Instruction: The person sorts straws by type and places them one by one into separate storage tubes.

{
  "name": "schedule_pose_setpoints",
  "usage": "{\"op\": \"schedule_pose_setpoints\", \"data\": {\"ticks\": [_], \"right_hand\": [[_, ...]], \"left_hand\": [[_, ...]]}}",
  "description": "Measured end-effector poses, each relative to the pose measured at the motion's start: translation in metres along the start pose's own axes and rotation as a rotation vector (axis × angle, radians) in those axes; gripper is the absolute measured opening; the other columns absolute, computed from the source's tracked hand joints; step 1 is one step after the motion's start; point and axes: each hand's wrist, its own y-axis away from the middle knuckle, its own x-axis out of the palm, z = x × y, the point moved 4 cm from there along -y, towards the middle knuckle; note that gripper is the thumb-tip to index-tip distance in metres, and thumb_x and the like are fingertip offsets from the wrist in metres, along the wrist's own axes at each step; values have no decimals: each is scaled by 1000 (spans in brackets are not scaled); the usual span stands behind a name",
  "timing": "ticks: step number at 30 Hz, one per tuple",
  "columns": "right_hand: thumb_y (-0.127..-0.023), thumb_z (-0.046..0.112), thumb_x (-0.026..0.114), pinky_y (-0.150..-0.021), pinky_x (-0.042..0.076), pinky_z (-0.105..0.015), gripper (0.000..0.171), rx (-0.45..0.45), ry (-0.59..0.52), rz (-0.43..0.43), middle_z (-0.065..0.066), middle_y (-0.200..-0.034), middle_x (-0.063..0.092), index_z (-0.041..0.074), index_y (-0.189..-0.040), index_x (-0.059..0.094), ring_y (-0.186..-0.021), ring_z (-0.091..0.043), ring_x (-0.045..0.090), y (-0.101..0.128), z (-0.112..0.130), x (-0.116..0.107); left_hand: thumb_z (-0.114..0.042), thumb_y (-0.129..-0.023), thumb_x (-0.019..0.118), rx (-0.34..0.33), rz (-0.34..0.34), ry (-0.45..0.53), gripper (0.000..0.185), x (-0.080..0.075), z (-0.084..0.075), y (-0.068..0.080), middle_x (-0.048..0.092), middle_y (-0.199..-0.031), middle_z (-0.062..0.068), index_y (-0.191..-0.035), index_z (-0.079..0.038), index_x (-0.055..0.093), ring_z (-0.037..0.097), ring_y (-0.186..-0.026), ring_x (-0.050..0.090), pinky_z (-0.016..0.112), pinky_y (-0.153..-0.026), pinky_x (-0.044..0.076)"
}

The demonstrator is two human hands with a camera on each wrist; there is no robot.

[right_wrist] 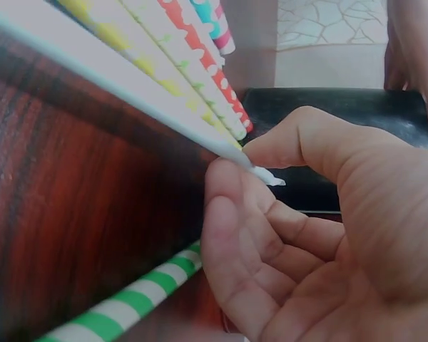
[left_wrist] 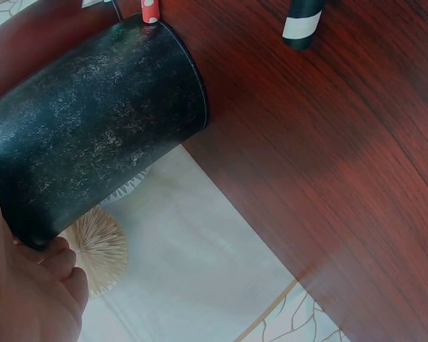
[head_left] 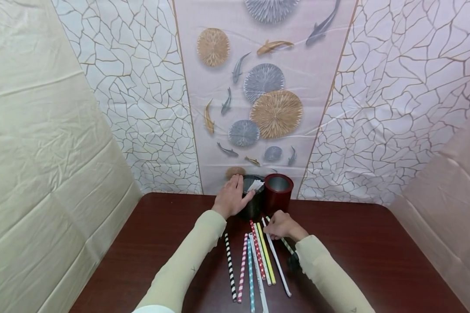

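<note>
My left hand point(head_left: 232, 195) grips the rim of a black cylindrical cup point(head_left: 252, 211), its thumb across the near side. In the left wrist view, fingers point(left_wrist: 60, 267) curl at the rim of the dark, mottled cup. White paper-like pieces point(head_left: 256, 186) show at its mouth. Between thumb and fingers, my right hand point(head_left: 283, 226) pinches the far end of a white paper-wrapped straw point(head_left: 276, 259); the twisted wrapper tip sticks out past the fingertips in the right wrist view. Just below that hand lies a green-and-white striped straw point(right_wrist: 128, 306).
A dark red cup point(head_left: 276, 203) stands right of the black one. Fanned across the brown table point(head_left: 172, 261) are several straws: black striped point(head_left: 230, 267), pink striped point(head_left: 243, 268), blue point(head_left: 251, 276), another white wrapped one point(head_left: 260, 274), red dotted point(head_left: 258, 252) and yellow point(head_left: 269, 261). Patterned cloth hangs behind.
</note>
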Motion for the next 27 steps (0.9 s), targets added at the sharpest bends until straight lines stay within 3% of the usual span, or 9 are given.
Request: {"op": "schedule_pose_setpoints", "data": {"ticks": [4,14,27], "right_hand": [[-97,17,73,-58,56,-30,40,-38,9,-22,-5,-61,71,7,-59,69,-59,-20,69,4,4,-8],[-96,13,72,-66,63,-33,17,-167,-28,-50,-9,-72,75,1,-85,77,-66,-19,72,15,17,-32],[-94,4,67,-61,53,-27,8,-383,-29,-98,-4,-74,72,3,-91,75,-66,-14,65,35,52,-67]], "left_hand": [[-63,-111,28,2,1,7,86,0,0,0,23,-175,19,-168,0,20,31,-165,22,41,-133,24],[-63,-111,28,5,0,10,85,0,0,0,24,-175,19,-167,0,20,31,-165,22,41,-134,24],[-64,-110,28,7,-4,3,86,0,-1,1,24,-175,20,-167,0,21,32,-165,22,42,-133,25]]}}
